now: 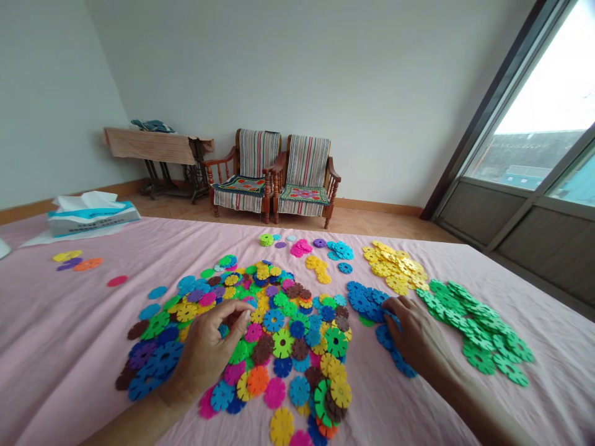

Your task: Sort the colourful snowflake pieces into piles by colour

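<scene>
My left hand (209,341) hovers over the left side of a large mixed heap of notched plastic discs (283,342) in many colours. Its thumb and index fingertips come together, and whatever may be between them is too small to make out. My right hand (411,325) is at a pile of blue notched discs (365,298), its fingers bent down around a blue disc (393,321) at the pile's right edge. More blue discs (403,364) trail below that hand. A green disc (366,321) peeks out from under the blue pile.
Sorted yellow discs (395,266) and green discs (474,328) lie to the right. Small pink (301,248) and light-blue (341,250) groups sit at the back. A tissue box (93,220) stands far left on the pink cloth (51,322). Two wooden chairs (272,179) are beyond.
</scene>
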The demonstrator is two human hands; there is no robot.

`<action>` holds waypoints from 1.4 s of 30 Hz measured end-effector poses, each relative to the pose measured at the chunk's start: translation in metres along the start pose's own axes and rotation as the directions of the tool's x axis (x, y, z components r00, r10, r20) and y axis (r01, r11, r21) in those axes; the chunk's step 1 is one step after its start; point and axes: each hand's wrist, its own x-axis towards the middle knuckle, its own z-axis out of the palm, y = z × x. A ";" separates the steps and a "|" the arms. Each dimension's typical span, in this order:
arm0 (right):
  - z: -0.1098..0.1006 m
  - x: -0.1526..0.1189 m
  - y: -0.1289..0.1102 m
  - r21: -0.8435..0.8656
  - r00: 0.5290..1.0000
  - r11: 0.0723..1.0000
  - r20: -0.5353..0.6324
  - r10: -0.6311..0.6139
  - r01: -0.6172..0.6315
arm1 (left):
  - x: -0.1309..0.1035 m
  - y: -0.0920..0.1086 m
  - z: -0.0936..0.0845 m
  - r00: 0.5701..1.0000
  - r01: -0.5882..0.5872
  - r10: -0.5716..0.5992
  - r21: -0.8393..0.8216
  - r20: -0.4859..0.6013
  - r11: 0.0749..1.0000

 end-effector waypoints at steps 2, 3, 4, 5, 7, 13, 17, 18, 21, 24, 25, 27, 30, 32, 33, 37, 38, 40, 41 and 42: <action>-0.002 -0.002 -0.005 0.021 1.000 0.999 0.007 -0.030 0.030 | 0.000 -0.001 0.000 1.000 0.003 -0.003 0.000 0.004 1.000; -0.003 -0.003 -0.008 0.038 0.998 0.998 0.023 -0.055 0.054 | 0.000 -0.002 0.001 1.000 0.005 -0.005 0.001 0.005 1.000; -0.004 -0.004 -0.012 0.052 0.996 0.996 0.041 -0.077 0.075 | 0.000 -0.002 0.001 1.000 0.007 -0.007 0.003 0.005 1.000; -0.004 -0.005 -0.015 0.061 0.994 0.994 0.057 -0.091 0.087 | 0.000 -0.003 0.001 1.000 0.008 -0.008 0.006 0.004 1.000; -0.004 -0.005 -0.019 0.062 0.994 0.995 0.069 -0.084 0.080 | 0.000 -0.003 0.001 1.000 0.008 -0.008 0.010 0.004 1.000; 0.000 -0.002 -0.019 0.062 0.997 0.997 0.069 -0.042 0.038 | 0.001 -0.001 0.001 1.000 -0.002 0.002 0.007 -0.001 1.000; -0.001 -0.002 -0.025 0.039 0.993 0.998 0.100 -0.060 0.056 | 0.000 -0.002 0.001 1.000 -0.006 0.006 0.014 -0.001 1.000; -0.001 -0.002 -0.027 0.031 0.993 0.998 0.105 -0.062 0.059 | 0.000 -0.003 0.001 1.000 -0.007 0.007 0.017 0.000 1.000; 0.001 -0.003 -0.031 -0.001 0.991 0.997 0.105 -0.080 0.081 | 0.000 -0.004 0.001 1.000 -0.008 0.008 0.022 0.004 1.000; 0.006 -0.003 -0.033 -0.046 0.987 0.989 0.083 -0.139 0.144 | 0.000 -0.003 0.001 1.000 -0.013 0.013 0.021 -0.006 1.000; 0.009 -0.003 -0.033 -0.068 0.984 0.984 0.072 -0.160 0.165 | 0.000 -0.002 0.001 1.000 -0.015 0.015 0.018 -0.012 1.000; 0.014 -0.003 -0.033 -0.113 0.982 0.976 0.048 -0.183 0.188 | 0.000 0.000 0.000 1.000 -0.017 0.018 0.009 -0.019 1.000; 0.017 0.000 -0.033 -0.100 0.984 0.978 0.014 -0.180 0.180 | 0.000 0.002 0.000 1.000 -0.022 0.022 0.002 -0.013 1.000; 0.014 0.005 -0.035 0.006 0.987 0.987 0.008 -0.160 0.160 | 0.000 0.002 0.000 1.000 -0.025 0.025 0.006 -0.011 1.000; 0.011 0.009 -0.037 0.078 0.989 0.986 0.012 -0.149 0.147 | 0.000 0.002 0.000 1.000 -0.026 0.026 0.009 -0.013 1.000; -0.005 0.032 -0.052 0.324 0.986 0.941 0.092 -0.136 0.099 | 0.000 0.001 0.000 0.999 -0.030 0.030 0.024 -0.016 0.999; -0.008 0.039 -0.056 0.351 0.981 0.932 0.134 -0.142 0.087 | 0.001 0.001 0.000 0.999 -0.031 0.032 0.028 -0.018 0.999; -0.013 0.052 -0.065 0.359 0.963 0.931 0.219 -0.158 0.071 | 0.000 0.000 0.000 0.999 -0.033 0.034 0.033 -0.020 0.999; -0.014 0.057 -0.068 0.346 0.951 0.935 0.257 -0.174 0.078 | 0.000 0.000 0.000 0.999 -0.032 0.033 0.032 -0.020 0.999; -0.013 0.061 -0.071 0.327 0.938 0.940 0.286 -0.195 0.096 | 0.000 0.000 0.000 0.999 -0.031 0.031 0.029 -0.018 0.999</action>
